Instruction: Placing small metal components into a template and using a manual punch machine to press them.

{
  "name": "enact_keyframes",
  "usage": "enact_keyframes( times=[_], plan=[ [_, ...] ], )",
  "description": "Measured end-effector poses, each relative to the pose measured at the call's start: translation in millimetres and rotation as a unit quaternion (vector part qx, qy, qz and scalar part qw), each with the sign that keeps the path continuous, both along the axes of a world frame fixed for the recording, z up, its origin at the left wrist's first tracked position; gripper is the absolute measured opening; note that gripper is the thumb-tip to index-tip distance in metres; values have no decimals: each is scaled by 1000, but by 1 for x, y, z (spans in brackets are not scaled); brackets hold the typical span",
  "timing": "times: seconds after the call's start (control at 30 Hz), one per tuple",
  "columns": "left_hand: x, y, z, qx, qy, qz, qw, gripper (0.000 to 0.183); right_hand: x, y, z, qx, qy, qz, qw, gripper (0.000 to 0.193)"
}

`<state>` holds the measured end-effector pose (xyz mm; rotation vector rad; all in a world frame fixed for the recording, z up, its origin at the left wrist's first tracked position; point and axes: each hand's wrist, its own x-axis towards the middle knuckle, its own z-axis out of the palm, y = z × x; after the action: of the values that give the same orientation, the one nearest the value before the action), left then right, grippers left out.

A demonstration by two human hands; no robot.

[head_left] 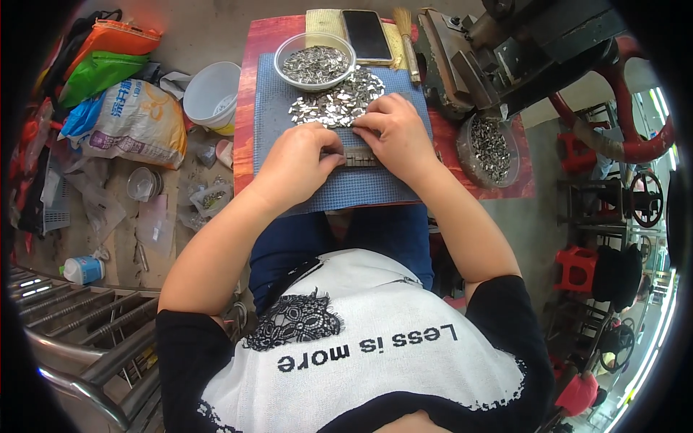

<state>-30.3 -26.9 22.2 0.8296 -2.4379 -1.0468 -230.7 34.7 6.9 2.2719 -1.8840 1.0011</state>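
A narrow slotted metal bar (359,157) lies on a blue textured mat (271,130) in front of me. At its left end my left hand (307,153) is closed, with curled fingers and thumb gripping there. My right hand (395,137) is just above the bar's right part, thumb and forefinger pinched at the near edge of a pile of small shiny metal pieces (336,101). What that pinch holds, if anything, is too small to make out. Behind the pile stands a clear round bowl (315,85) filled with similar metal pieces.
At the back lie a phone (366,36) and a brush (408,47). A dark machine (469,65) with a red curved handle (624,108) stands at the right, beside a tub of small metal parts (491,151). Left on the floor are a white bucket (211,94) and a printed sack (133,123).
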Motion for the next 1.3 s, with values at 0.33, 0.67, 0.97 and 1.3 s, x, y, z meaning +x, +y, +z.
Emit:
enact_keyframes(
  times=[0.33, 0.67, 0.97, 1.3],
  plan=[
    [15, -3, -9, 58, 73, 61, 994, 15, 6, 20, 23, 160, -101, 145, 971, 11],
    [22, 2, -8, 22, 41, 37, 998, 25, 7, 25, 28, 163, -87, 101, 978, 13],
    [20, 9, -17, -43, 38, 39, 998, 24, 10, 31, 20, 96, 14, 90, 991, 16],
    [19, 14, -22, -51, 66, 58, 995, 20, 14, 32, 23, 77, 60, 111, 989, 15]
  ],
)
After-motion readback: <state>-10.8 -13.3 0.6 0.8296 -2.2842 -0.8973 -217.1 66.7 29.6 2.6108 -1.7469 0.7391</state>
